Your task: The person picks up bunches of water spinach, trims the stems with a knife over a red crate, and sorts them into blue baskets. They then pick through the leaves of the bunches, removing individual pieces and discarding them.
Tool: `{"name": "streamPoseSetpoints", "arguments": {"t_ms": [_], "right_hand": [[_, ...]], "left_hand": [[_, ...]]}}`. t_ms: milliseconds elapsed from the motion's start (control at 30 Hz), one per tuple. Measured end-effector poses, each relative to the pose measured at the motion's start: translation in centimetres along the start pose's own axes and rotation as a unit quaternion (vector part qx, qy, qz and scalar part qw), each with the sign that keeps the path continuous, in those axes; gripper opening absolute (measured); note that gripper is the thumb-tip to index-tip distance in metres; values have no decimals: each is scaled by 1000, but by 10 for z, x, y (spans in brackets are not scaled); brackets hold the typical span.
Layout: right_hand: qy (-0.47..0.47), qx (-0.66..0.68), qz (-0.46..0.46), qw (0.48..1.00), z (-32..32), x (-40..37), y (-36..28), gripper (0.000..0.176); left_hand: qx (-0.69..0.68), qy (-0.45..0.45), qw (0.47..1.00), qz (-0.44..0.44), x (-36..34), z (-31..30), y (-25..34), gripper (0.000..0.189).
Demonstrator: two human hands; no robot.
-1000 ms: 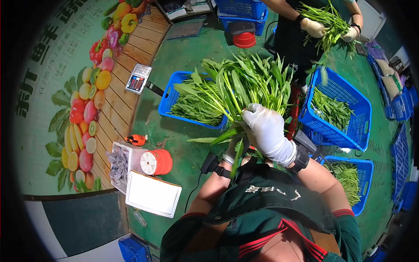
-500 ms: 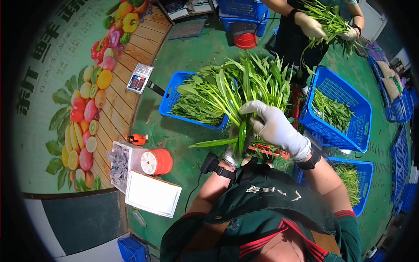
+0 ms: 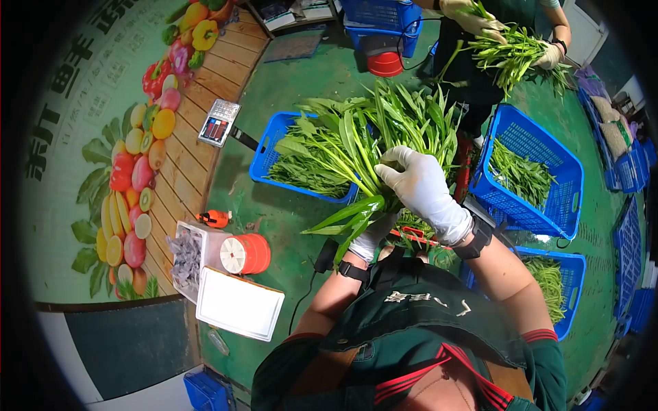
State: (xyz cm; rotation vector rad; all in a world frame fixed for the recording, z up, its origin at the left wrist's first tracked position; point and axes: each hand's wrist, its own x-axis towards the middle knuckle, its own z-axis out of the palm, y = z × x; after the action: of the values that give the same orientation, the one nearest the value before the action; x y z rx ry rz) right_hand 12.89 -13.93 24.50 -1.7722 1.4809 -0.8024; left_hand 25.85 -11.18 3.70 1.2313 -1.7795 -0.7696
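Note:
A bunch of long-stemmed leafy greens that looks like water spinach (image 3: 363, 161) spreads out in front of my chest. My right hand (image 3: 428, 192), in a white glove, curls its fingers at the right side of the stems. Lower down, my left hand (image 3: 373, 238), gloved too, holds the bunch from beneath, its fingers mostly hidden by leaves. Several leaves droop over the left wrist. Beyond and below the bunch, a blue basket (image 3: 271, 147) contains more of the same greens.
To the right stand a blue crate (image 3: 574, 171) with greens and another blue crate (image 3: 579, 274) with green pods. A co-worker (image 3: 466, 61) handles greens across from me. On the left are a digital scale (image 3: 219, 123), a red bucket (image 3: 257, 253) and a foam box lid (image 3: 240, 305).
My right hand has shifted slightly right and down, its fingers changing position on the stems. Leaves near my left hand droop lower. The co-worker's greens have tilted and moved.

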Motion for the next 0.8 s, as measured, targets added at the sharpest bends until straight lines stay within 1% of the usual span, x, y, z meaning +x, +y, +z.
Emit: {"name": "streamPoseSetpoints", "arguments": {"t_ms": [33, 100, 200, 267, 300, 433, 500, 533, 567, 633, 667, 700, 733, 767, 800], "right_hand": [[-1, -1, 0, 1000, 0, 0, -1, 32], [12, -58, -27, 998, 1, -2, -5, 32], [2, -95, -33, 995, 2, -1, -10, 33], [12, -88, -42, 995, 4, -1, -8, 32], [22, -80, -52, 995, 5, 0, -7, 32], [17, -80, -63, 995, 3, -3, -10, 29], [-40, -64, -57, 996, 2, -2, -9, 24], [-31, -52, -69, 996, 1, -3, -8, 21], [-31, -51, -69, 996, 0, -3, -8, 21], [-40, -34, -52, 997, -3, -2, -8, 18], [-15, -58, -104, 993, -1, -3, -4, 22], [-15, -58, -103, 993, 1, -4, -3, 22], [14, -84, -160, 983, 3, -6, -2, 28], [42, -108, -216, 969, 4, -6, -2, 35], [35, -105, -235, 966, 1, -5, -2, 47]], "left_hand": [[0, 1, 1000, -1, -1, 5, -5, 37], [-161, 60, 983, -58, -4, 17, -13, 29], [-172, 59, 981, -65, -13, 19, -13, 29], [-182, 58, 979, -72, -17, 8, -16, 29], [-186, 58, 978, -76, -35, -9, -17, 30], [-204, 63, 973, -92, -44, -9, -17, 30], [-212, 63, 970, -99, -42, -4, -16, 31], [-216, 63, 969, -102, -42, -5, -17, 31], [-220, 63, 968, -106, -39, -2, -17, 31], [-229, 63, 965, -113, -46, 0, -15, 32], [-233, 62, 963, -116, -42, 0, -17, 32], [-238, 62, 962, -119, -44, -6, -19, 32], [-242, 62, 960, -123, -56, -14, -18, 32], [-247, 61, 959, -126, -54, -12, -19, 32], [-251, 61, 957, -130, -51, -7, -19, 33]]}}
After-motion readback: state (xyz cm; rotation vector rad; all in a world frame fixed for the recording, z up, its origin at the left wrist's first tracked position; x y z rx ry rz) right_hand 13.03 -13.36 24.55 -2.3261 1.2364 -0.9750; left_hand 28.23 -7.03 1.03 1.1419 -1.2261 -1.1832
